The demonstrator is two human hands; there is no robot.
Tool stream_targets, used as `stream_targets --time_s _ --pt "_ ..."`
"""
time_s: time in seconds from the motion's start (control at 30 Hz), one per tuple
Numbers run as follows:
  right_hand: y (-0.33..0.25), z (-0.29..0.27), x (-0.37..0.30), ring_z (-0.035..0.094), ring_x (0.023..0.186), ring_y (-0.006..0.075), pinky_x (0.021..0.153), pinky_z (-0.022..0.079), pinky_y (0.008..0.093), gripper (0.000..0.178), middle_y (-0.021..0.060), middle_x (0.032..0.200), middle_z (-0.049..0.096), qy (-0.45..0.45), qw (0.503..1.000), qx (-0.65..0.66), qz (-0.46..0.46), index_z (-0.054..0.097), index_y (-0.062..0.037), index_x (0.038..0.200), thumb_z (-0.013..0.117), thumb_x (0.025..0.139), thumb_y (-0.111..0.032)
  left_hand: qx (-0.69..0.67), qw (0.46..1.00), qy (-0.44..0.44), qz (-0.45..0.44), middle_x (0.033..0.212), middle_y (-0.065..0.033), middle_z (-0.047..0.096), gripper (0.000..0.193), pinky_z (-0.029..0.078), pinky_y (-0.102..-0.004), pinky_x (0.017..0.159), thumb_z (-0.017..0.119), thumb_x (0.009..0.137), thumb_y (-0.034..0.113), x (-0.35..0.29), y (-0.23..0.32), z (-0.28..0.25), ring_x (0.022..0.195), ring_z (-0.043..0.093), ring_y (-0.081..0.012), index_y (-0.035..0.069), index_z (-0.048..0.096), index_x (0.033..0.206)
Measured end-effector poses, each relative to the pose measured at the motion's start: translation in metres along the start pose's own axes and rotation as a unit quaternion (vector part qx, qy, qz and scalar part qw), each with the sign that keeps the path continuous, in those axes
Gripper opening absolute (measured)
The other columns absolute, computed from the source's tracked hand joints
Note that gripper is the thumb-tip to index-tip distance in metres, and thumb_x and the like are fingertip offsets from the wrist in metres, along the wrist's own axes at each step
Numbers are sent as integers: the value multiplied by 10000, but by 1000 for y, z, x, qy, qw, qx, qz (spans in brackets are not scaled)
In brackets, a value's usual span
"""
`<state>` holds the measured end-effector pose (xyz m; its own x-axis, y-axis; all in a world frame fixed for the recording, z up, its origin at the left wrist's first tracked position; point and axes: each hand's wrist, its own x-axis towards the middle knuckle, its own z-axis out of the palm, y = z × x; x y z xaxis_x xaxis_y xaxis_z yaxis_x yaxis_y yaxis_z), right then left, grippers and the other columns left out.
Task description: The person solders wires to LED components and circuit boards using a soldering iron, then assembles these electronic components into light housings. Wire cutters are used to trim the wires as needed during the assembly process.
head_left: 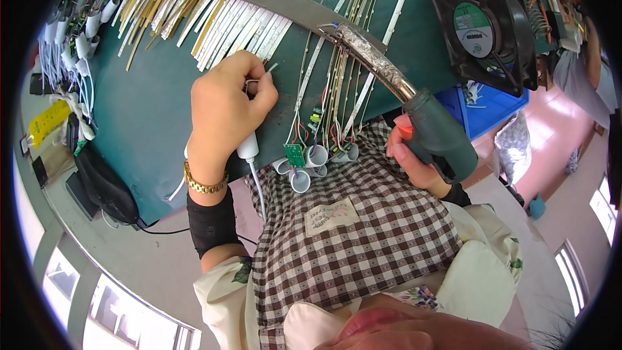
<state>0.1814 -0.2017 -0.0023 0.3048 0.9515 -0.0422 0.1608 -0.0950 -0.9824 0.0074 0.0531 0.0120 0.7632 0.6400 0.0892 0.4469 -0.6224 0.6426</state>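
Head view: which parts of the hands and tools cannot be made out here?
- Left hand: its curled fingers hide the wire end it pinches.
- Right hand: the green heat gun covers most fingers.
- Gun's foil-wrapped nozzle: tip blends into the LED strips.
- Small green circuit board: parts too small to tell.

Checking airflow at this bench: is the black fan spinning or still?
Cannot tell. The black fan leans tilted at the table's edge; one frame cannot show rotation.

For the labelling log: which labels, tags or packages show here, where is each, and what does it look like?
Round fan label: hub of the black fan, top right; green and white.
Yellow tag: far left bench edge; oblong, dark print.
Paper label: on the checked apron; whitish, handwritten.
Foil bag: right of the blue bin; silvery, crinkled.
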Motion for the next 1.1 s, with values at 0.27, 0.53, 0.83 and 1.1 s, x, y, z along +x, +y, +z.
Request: stream_targets --time_s 0.27,0.53,0.83,1.1 --pt "14 9 4 558 712 161 665 497 305 412 84 815 561 -16 999 5 -39 419 10 1294 548 902 13 -22 994 21 -105 577 -57 583 83 464 -310 526 663 703 107 10 8 4 519 589 -192 62 594 714" --pt "17 13 17 555 750 140 702 463 277 350 61 857 586 -61 996 -17 -63 505 9 1228 571 885 24 9 992 21 -123 550 -54 571 83 449 -343 514 650 678 118 11 11 6 513 579 -239 72 581 678" --pt "6 20 25 581 808 136 757 464 281 216 43 886 607 -44 994 -60 -85 593 -25 1070 620 859 12 1 990 -4 -142 547 -78 570 93 455 -359 521 640 665 136 13 11 1 526 579 -275 61 585 659" --pt "9 17 24 563 749 136 684 465 285 243 64 826 575 -48 993 -64 -83 563 -24 1097 590 865 42 -16 990 -12 -140 549 -98 564 101 452 -375 523 644 655 137 16 8 -2 526 567 -297 53 588 665"
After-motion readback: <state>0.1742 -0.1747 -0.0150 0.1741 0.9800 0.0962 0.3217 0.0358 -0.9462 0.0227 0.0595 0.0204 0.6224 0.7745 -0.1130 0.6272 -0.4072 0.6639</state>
